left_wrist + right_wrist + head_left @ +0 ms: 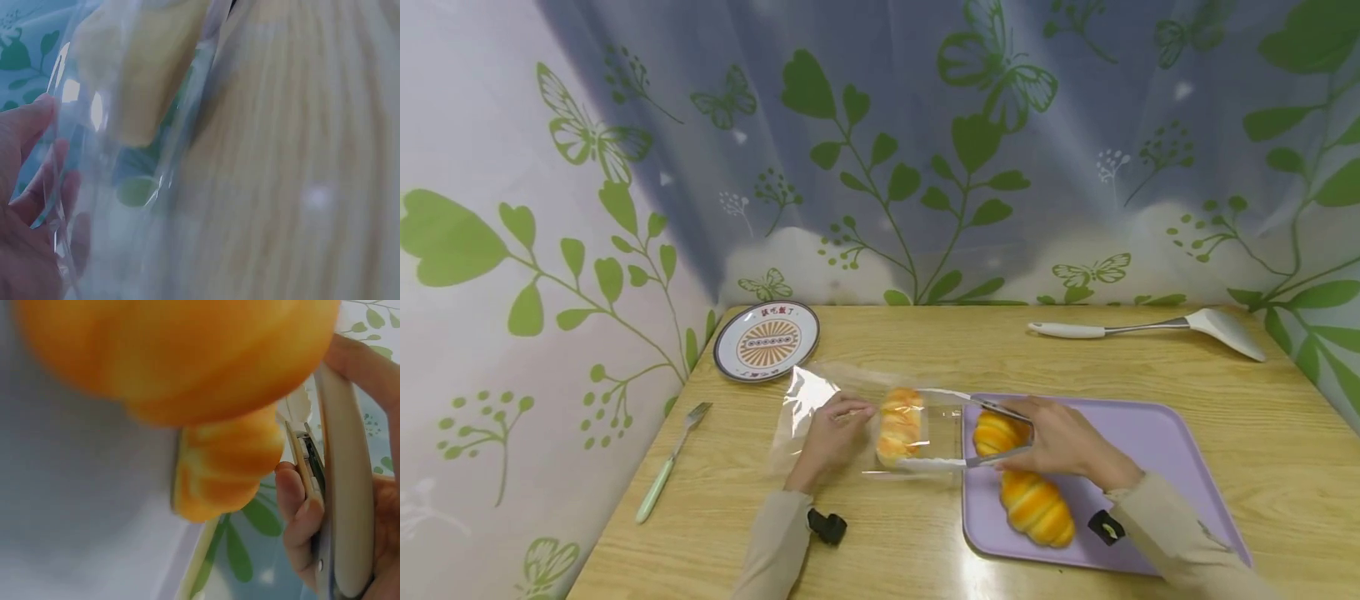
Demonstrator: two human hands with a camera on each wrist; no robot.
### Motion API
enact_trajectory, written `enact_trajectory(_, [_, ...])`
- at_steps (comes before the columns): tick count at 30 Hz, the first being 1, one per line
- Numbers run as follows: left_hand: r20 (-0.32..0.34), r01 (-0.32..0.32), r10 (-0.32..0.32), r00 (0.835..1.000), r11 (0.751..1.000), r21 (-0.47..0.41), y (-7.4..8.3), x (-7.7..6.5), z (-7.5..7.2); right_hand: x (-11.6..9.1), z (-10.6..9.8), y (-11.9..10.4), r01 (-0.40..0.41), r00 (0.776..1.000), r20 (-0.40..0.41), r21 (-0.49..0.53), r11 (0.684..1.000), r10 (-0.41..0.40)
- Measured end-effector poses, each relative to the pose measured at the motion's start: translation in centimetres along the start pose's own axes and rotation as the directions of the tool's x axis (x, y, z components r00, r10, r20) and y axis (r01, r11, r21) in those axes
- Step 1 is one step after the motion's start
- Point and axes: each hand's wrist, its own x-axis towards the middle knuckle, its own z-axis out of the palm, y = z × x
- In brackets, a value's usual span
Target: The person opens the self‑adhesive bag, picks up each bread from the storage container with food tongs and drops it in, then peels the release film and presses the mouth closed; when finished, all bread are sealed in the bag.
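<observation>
My left hand point(831, 437) holds the edge of a clear plastic bag point(144, 244), thumb on one side and fingers on the other. Inside the bag is a golden bread roll point(898, 427), seen blurred through the film in the left wrist view. My right hand point(1060, 437) grips a pair of tongs point(350, 487) near their joined end. The tongs point left, and their spread arms reach toward the roll, one on either side. Beneath that hand, two croissant-shaped breads point(1037, 508) lie on a lilac tray point(1138, 433), one partly hidden by the tongs and hand.
A patterned plate point(767, 342) sits at the back left of the wooden table point(895, 550). A fork with a pale green handle point(673, 462) lies along the left side. Toward the back right rests a white-handled turner point(1142, 327). A leaf-print curtain point(880, 150) hangs behind the table.
</observation>
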Motion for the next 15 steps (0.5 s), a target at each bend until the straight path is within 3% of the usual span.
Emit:
enact_trajectory(3, [-0.026, -0.089, 0.09, 0.996, 0.995, 0.036, 0.5, 0.4, 0.3, 0.5, -0.2, -0.5, -0.013, 1.0, 0.008, 0.011, 1.0, 0.013])
enact_trajectory(7, [-0.068, -0.15, 0.156, 0.985, 0.985, 0.086, 1.0, 1.0, 0.4, 1.2, -0.8, -0.9, -0.042, 0.999, 0.032, 0.015, 0.999, 0.042])
enact_trajectory(11, [-0.087, -0.139, 0.147, 0.985, 0.987, 0.085, 1.0, 1.3, 0.3, 1.4, -1.2, -0.7, -0.035, 0.999, 0.02, -0.002, 0.999, 0.035])
enact_trajectory(15, [-0.065, -0.076, 0.08, 0.995, 0.996, 0.055, 0.9, 1.0, 0.5, 1.3, -1.2, -0.5, -0.009, 1.0, 0.013, -0.001, 1.0, 0.009])
